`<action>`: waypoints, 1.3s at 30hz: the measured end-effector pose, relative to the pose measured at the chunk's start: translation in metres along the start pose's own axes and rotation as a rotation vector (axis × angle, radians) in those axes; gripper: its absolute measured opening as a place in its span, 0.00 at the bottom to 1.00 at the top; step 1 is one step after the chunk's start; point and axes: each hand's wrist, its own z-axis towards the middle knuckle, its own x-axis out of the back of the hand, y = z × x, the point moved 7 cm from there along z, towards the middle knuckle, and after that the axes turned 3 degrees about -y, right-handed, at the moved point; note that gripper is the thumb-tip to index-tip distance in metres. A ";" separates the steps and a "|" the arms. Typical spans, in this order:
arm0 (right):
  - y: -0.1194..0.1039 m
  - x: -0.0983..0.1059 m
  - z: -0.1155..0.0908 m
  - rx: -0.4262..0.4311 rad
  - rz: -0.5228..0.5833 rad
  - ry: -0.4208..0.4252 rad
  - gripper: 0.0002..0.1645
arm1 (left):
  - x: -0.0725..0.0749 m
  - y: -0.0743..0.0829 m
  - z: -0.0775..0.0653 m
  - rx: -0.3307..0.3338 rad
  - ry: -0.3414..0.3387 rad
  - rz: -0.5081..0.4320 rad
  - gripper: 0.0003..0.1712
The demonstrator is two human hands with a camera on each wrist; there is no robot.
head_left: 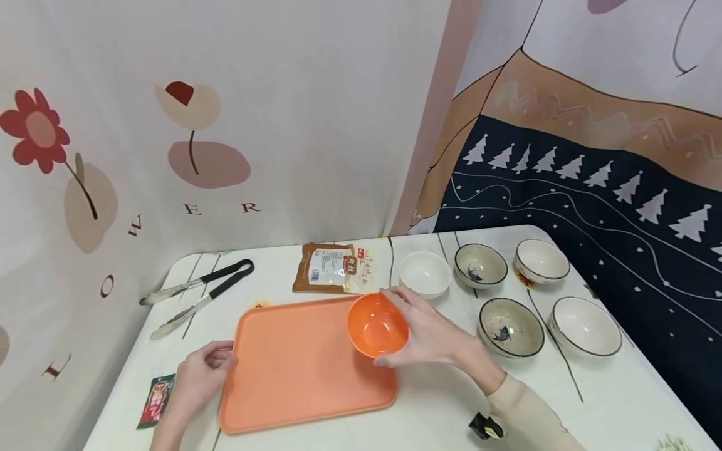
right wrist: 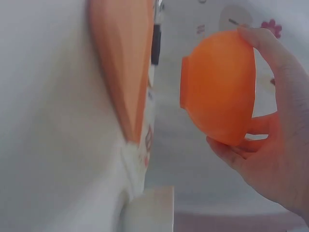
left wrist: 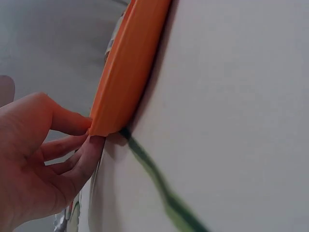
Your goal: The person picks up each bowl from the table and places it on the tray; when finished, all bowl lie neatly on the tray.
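Note:
An orange bowl (head_left: 376, 326) is held by my right hand (head_left: 420, 329), thumb and fingers on opposite sides of its rim. In the right wrist view the bowl (right wrist: 221, 87) hangs above the orange tray (right wrist: 124, 58), apart from it. The rectangular tray (head_left: 293, 369) lies on the table, and the bowl covers part of its right side in the head view. My left hand (head_left: 200, 379) is at the tray's left edge. The left wrist view shows that hand (left wrist: 43, 154) pinching the tray's rim (left wrist: 113, 101) between thumb and fingers.
Black-handled tongs (head_left: 203, 294) and a brown-and-white packet (head_left: 333, 269) lie behind the tray. A small green-and-red packet (head_left: 156, 401) is left. To the right stand a white bowl (head_left: 425, 274), two grey patterned bowls (head_left: 481, 266) and two cream bowls (head_left: 586, 326). A black clip-like object (head_left: 486, 427) shows by the right sleeve.

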 end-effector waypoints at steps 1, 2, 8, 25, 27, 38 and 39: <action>-0.005 -0.003 0.004 0.006 0.002 -0.014 0.70 | 0.001 -0.001 0.001 0.000 -0.009 -0.008 0.23; -0.009 -0.007 0.009 0.015 0.009 -0.027 0.70 | 0.001 -0.002 0.002 -0.002 -0.020 -0.013 0.24; -0.037 -0.035 0.033 0.066 0.050 -0.131 0.69 | 0.003 -0.005 0.006 0.000 -0.052 -0.051 0.27; -0.099 -0.094 0.067 0.218 -0.014 -0.216 0.67 | 0.003 -0.004 0.007 -0.005 -0.047 -0.078 0.28; -0.106 -0.102 0.070 0.250 -0.036 -0.210 0.67 | 0.002 -0.005 0.007 0.003 -0.055 -0.085 0.28; -0.129 -0.138 0.075 0.305 -0.057 -0.221 0.67 | -0.001 -0.013 0.007 0.040 -0.090 -0.085 0.30; -0.130 -0.141 0.075 0.310 -0.064 -0.223 0.67 | -0.001 -0.014 0.007 0.042 -0.091 -0.088 0.30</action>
